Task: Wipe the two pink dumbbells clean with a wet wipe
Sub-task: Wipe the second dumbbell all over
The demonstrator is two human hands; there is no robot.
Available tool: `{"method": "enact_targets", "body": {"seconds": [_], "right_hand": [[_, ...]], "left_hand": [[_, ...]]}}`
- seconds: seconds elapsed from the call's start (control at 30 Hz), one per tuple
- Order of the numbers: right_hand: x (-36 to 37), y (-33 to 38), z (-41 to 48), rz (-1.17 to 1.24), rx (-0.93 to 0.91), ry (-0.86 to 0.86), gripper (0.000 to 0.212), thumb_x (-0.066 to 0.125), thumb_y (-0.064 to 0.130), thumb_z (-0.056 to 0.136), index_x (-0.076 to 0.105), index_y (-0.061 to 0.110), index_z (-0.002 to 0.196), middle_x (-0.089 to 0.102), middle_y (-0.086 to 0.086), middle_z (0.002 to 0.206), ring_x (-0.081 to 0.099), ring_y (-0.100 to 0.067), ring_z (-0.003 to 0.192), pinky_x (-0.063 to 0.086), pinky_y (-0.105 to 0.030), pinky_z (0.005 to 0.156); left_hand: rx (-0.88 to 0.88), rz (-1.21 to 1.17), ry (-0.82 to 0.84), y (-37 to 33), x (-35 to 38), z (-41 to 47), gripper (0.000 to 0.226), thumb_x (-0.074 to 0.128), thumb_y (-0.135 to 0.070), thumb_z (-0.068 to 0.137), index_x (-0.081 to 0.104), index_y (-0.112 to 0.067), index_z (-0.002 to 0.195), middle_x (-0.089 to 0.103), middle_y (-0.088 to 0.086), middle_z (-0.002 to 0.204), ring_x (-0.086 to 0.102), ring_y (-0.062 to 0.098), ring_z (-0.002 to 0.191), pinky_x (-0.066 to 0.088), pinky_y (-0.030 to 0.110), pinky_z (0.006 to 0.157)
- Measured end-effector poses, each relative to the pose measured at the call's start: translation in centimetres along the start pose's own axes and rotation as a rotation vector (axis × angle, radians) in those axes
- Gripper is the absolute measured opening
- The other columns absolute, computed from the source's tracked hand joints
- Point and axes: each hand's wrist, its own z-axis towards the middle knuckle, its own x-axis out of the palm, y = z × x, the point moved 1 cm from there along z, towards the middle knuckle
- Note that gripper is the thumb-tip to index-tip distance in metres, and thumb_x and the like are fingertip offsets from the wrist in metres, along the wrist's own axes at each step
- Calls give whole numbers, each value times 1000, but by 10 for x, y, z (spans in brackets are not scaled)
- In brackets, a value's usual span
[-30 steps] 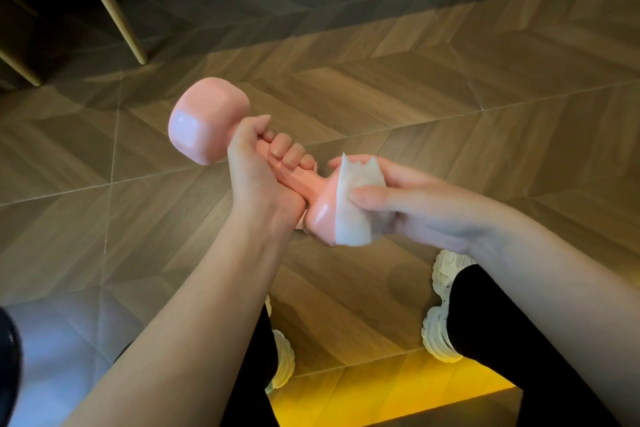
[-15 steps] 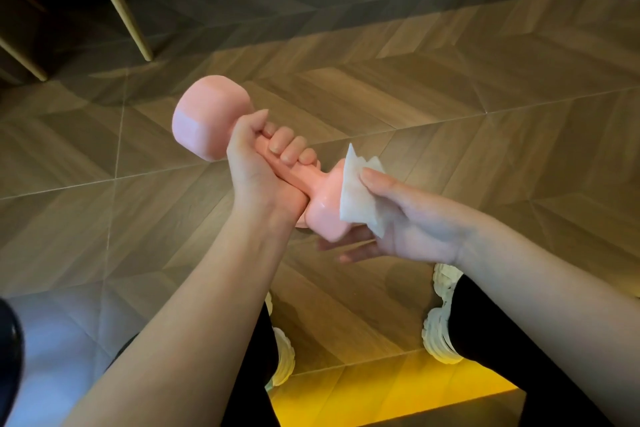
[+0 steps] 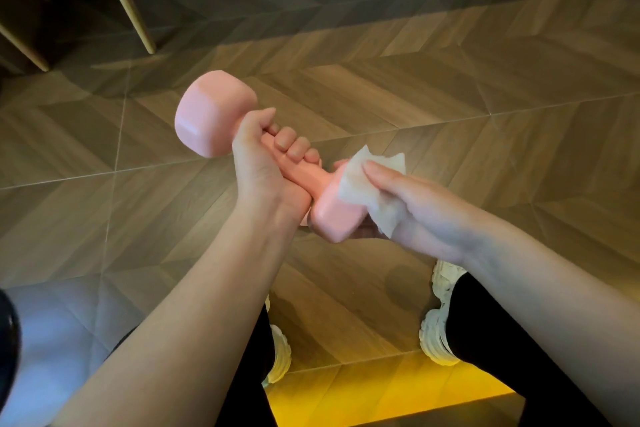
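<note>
Above the floor point(image 3: 450, 97), the left hand point(image 3: 263, 163) clenches the dumbbell point(image 3: 214, 114) by its handle point(image 3: 304, 174), clear of the ground. The right hand point(image 3: 422, 211) grips the wipe point(image 3: 360, 180) against the near head point(image 3: 332, 218). Step in hand: wiping that head. Next, likely, turn the dumbbell to expose unwiped faces. No second dumbbell shows.

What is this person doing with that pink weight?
A person is cleaning a pink dumbbell. The left hand grips its handle and holds it above the floor, while the right hand presses a wet wipe around the nearer end. Only one dumbbell is in view.
</note>
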Motion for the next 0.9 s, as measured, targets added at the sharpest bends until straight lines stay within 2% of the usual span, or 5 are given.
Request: {"method": "enact_targets", "body": {"seconds": [0.13,0.33,0.6,0.8,0.9], "right_hand": [[-3,0,-3,-141,-19,61,53,65,28,83,51,22,134,64,-3,118,62,-19,110,49,-37,92],[7,-7,4,-192,-44,-205,56,61,54,81,59,21,126,70,-7,117,61,-21,106,44,-39,90],[-6,-3,-5,-75,44,41,46,66,37,81,57,33,126,69,0,108,64,-19,98,44,-46,85],[8,-14,6,-187,-6,-240,47,64,56,78,61,31,118,73,-6,113,68,-28,107,53,-46,94],[6,-11,6,-182,14,-328,37,50,59,94,67,28,103,74,-9,101,67,-24,91,55,-43,85]], "left_hand": [[-16,-50,7,0,-3,2,32,50,-20,90,35,-22,62,28,-9,48,27,9,37,30,19,41],[-10,-45,14,5,-1,4,32,49,-19,90,34,-21,61,27,-8,48,27,10,38,31,21,41],[-14,-18,45,6,-1,3,32,50,-20,90,36,-21,61,28,-8,48,27,10,39,32,22,42],[-40,1,-58,14,-3,3,30,57,-19,89,39,-20,65,35,-7,51,37,9,42,37,22,49],[-81,-23,-93,15,-4,5,29,59,-18,87,41,-19,63,39,-7,50,40,10,42,39,22,51]]}}
